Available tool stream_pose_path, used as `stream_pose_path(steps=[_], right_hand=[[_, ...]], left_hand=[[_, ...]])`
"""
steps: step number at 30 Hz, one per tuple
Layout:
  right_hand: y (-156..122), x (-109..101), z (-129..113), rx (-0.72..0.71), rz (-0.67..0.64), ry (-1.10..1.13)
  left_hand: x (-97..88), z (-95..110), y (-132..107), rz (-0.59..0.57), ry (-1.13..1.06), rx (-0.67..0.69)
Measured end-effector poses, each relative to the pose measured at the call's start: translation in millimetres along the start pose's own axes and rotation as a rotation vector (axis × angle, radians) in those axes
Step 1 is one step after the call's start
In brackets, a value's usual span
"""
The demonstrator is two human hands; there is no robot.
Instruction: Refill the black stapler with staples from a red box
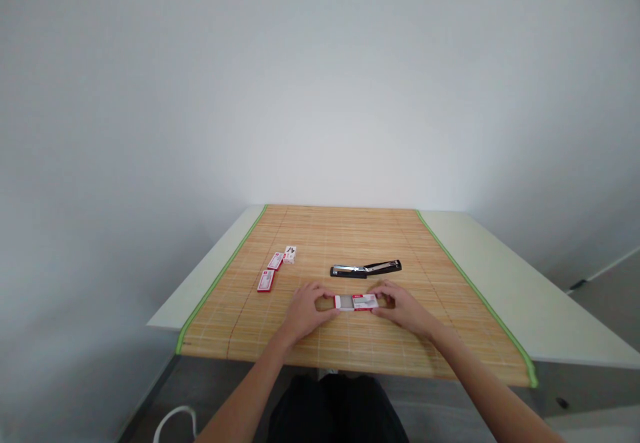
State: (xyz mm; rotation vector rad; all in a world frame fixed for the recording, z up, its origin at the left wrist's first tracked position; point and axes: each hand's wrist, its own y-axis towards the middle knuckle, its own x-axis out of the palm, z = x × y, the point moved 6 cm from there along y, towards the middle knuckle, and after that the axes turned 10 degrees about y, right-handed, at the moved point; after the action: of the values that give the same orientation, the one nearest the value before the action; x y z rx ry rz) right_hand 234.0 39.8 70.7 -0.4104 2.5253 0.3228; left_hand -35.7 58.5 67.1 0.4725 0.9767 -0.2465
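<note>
A small red and white staple box lies on the bamboo mat, slid partly open so its grey tray shows on the left. My left hand pinches the box's left end. My right hand pinches its right end. Both hands rest on the mat near the front edge. A black stapler lies swung open just beyond the box, untouched.
Three more small red and white staple boxes lie in a loose row on the mat's left part. The mat has green edging and covers a pale table that stands against a white wall. A white cord loop hangs below the table's front left.
</note>
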Motion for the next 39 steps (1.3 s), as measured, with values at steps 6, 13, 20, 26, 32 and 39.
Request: stream_pose_path(steps=[6,13,20,26,32,39], right_hand=[[4,23,-12,-0.040,0.051,-0.058],[10,37,-18,-0.054,0.053,-0.072],[11,31,-22,-0.046,0.176,0.028],[23,30,-39,-0.077,0.162,-0.038],[37,42,-45,-0.089,0.054,-0.151],[44,45,-46,-0.138,0.025,-0.125]], left_hand=[[1.7,2,4,-0.041,0.027,-0.017],[3.1,4,9,-0.088,-0.009,-0.009],[6.5,-5,13,-0.005,-0.093,-0.027],[8.7,-24,40,0.165,-0.055,-0.070],[18.4,-33,63,0.137,0.071,-0.077],[21.8,-32,65,0.083,0.106,-0.049]])
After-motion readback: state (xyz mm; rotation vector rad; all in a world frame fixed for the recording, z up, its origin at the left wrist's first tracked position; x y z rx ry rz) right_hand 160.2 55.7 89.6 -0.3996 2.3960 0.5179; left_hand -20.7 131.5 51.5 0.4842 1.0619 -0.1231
